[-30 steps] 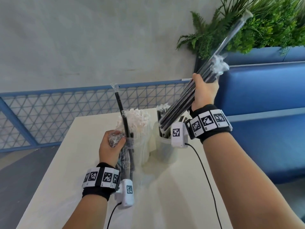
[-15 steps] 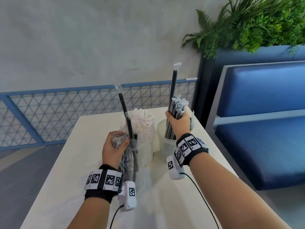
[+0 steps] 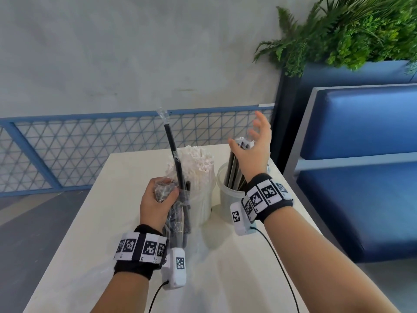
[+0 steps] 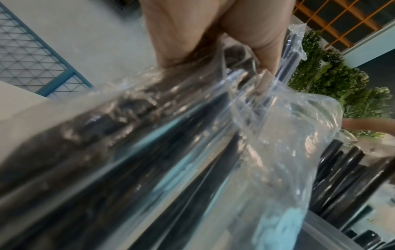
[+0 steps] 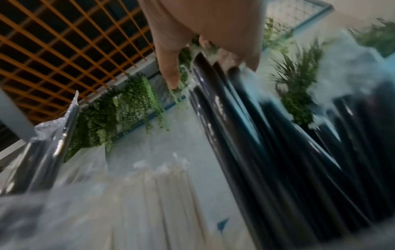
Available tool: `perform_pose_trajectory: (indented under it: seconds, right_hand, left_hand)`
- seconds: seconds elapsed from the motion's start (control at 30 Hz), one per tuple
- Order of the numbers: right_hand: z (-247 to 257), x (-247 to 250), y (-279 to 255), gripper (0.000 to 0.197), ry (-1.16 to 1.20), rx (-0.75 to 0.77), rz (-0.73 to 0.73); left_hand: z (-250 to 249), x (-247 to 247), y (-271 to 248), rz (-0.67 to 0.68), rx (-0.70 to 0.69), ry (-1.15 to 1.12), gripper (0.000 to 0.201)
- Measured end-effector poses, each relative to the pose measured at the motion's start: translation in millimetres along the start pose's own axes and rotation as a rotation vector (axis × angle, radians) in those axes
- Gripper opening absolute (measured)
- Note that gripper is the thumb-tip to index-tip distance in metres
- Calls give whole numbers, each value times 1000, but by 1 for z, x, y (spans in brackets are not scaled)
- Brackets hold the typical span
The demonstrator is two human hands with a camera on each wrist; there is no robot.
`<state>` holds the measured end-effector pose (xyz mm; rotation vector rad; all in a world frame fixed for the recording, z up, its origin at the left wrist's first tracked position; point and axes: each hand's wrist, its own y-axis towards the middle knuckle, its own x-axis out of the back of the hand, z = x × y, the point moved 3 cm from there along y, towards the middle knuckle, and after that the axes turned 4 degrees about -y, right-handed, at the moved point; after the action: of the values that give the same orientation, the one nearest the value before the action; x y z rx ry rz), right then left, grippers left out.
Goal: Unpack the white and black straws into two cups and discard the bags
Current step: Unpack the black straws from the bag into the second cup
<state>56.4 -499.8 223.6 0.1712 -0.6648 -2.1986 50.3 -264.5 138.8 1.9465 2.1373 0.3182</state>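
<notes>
Two clear cups stand on the white table. The left cup holds white straws. The right cup holds wrapped black straws. My right hand hovers open just above those black straws, fingers spread. My left hand grips a clear plastic bag with black straws in it; one black straw sticks up tall out of the bag. My left-hand fingers curl round the crinkled plastic.
A blue bench seat stands right of the table. A planter with green ferns sits behind it. A blue mesh railing runs behind the table, with a grey wall beyond. Cables trail from both wrists.
My right hand lowered a bundle of black straws from high at the right into the right cup and has let go, fingers now spread. My left hand stayed on the bag.
</notes>
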Motion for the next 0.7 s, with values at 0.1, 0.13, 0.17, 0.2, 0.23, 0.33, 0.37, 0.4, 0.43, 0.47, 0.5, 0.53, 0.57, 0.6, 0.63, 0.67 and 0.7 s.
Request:
perform_pose_trajectory:
  seconds: [0.1, 0.13, 0.17, 0.2, 0.23, 0.33, 0.37, 0.4, 0.43, 0.47, 0.5, 0.53, 0.57, 0.6, 0.63, 0.67, 0.7]
  right_hand:
    - [-3, -10, 14, 39, -305, 164, 179]
    - [-14, -16, 15, 29, -430, 161, 284]
    - [-27, -20, 12, 26, -533, 120, 393]
    - [-39, -24, 8, 28, -612, 68, 484]
    - [-48, -26, 3, 30, -669, 39, 540]
    - [-50, -26, -4, 37, -863, 48, 638]
    - [-47, -24, -4, 41, -949, 62, 659]
    - [-43, -20, -5, 47, -1027, 77, 643]
    - [-39, -14, -6, 55, -1076, 78, 580]
    - [-36, -6, -9, 64, -1089, 58, 491]
    - [-34, 2, -13, 72, -1067, 9, 416]
    - [-36, 7, -18, 78, -1027, -56, 386]
    - [-39, 11, -25, 80, -976, -114, 388]
    - [-43, 11, -31, 78, -913, -146, 390]
    - [-47, 11, -35, 71, -839, -144, 377]
    - [-49, 10, -34, 62, -768, -116, 351]
    - [-50, 9, -32, 53, -726, -77, 330]
  left_hand:
    - [0, -1, 1, 8, -1, -3, 30]
    - [0, -1, 1, 13, -1, -2, 31]
    - [1, -2, 1, 15, 0, -3, 31]
    - [2, -1, 1, 16, 1, -7, 31]
    - [2, -1, 1, 17, 2, -13, 31]
    - [2, -2, 0, 24, -3, -20, 31]
    - [2, -2, 0, 24, -2, -22, 31]
    - [2, -2, 0, 25, 1, -25, 31]
    - [2, -2, -1, 24, 4, -30, 31]
    - [2, -2, -1, 22, 5, -32, 31]
    - [2, -2, -1, 20, 6, -34, 31]
    - [3, -2, -1, 18, 7, -34, 31]
    - [4, -2, -1, 17, 9, -33, 31]
    - [4, -2, 0, 17, 10, -26, 30]
    - [4, -2, 0, 16, 9, -17, 29]
    - [4, -2, 0, 16, 6, -9, 29]
    - [3, -2, 1, 17, 2, -7, 29]
